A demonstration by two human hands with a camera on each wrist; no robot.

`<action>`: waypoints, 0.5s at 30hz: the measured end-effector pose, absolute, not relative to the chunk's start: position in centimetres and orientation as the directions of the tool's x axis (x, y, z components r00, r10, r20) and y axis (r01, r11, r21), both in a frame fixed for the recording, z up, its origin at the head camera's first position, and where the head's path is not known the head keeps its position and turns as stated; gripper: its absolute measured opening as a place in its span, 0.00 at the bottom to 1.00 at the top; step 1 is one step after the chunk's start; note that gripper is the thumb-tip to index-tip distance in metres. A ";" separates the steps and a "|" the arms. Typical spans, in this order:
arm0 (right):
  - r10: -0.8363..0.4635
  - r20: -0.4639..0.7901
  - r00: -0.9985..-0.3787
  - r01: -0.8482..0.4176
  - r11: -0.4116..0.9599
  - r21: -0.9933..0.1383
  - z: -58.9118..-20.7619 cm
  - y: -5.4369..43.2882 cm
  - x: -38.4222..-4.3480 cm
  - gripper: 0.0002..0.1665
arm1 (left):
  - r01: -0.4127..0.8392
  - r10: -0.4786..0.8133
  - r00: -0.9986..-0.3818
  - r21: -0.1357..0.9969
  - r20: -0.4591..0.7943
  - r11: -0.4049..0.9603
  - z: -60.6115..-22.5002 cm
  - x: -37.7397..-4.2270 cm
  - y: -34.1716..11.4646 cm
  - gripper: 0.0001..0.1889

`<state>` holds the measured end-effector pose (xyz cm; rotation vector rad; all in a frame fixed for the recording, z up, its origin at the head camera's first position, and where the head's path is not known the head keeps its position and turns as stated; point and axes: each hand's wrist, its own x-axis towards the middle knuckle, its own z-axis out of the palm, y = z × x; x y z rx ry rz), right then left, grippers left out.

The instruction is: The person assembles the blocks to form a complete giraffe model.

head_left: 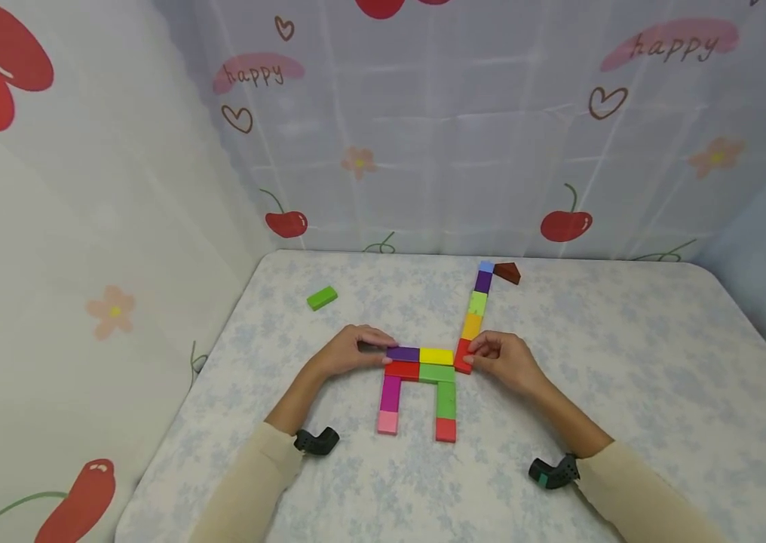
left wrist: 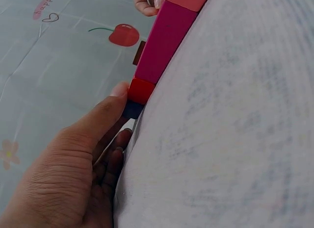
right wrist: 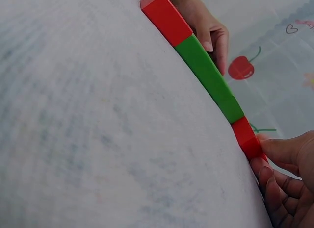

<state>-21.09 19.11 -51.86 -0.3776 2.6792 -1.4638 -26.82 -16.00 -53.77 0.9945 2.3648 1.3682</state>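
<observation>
Flat coloured wooden blocks lie joined in an animal-like figure on the table. My left hand (head_left: 349,351) is at the figure's left end, pinching the purple block (head_left: 403,354) between thumb and index finger. Its thumb also touches the red block (head_left: 402,370) just below. On the other side my right hand (head_left: 508,362) pinches the lower red block (right wrist: 248,139) of a slanted column, beside the yellow block (head_left: 436,357). Below hang two legs, a magenta block (left wrist: 164,39) over a pink one, and a green block (right wrist: 208,73) over a red one (right wrist: 167,19).
Up the slanted column run an orange-yellow block (head_left: 472,326), a light green, a dark purple and a small blue block. A brown angled block (head_left: 508,272) touches its top. One loose green block (head_left: 322,298) lies at back left. Patterned curtains (head_left: 424,188) surround the table.
</observation>
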 end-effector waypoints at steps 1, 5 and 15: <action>-0.243 0.062 -0.968 -0.184 0.519 -0.835 -51.9 19.1 -21.1 0.08 | 0.435 0.656 -0.744 0.835 0.124 0.336 -53.6 -26.8 -16.1 0.19; -0.237 0.065 -0.969 -0.183 0.519 -0.835 -51.7 19.0 -21.0 0.08 | 0.420 0.656 -0.747 0.842 0.109 0.338 -53.4 -26.8 -16.1 0.19; -0.241 0.059 -0.969 -0.179 0.510 -0.841 -51.7 18.9 -21.0 0.08 | 0.351 0.601 -0.793 0.883 0.104 0.311 -52.3 -27.1 -17.1 0.14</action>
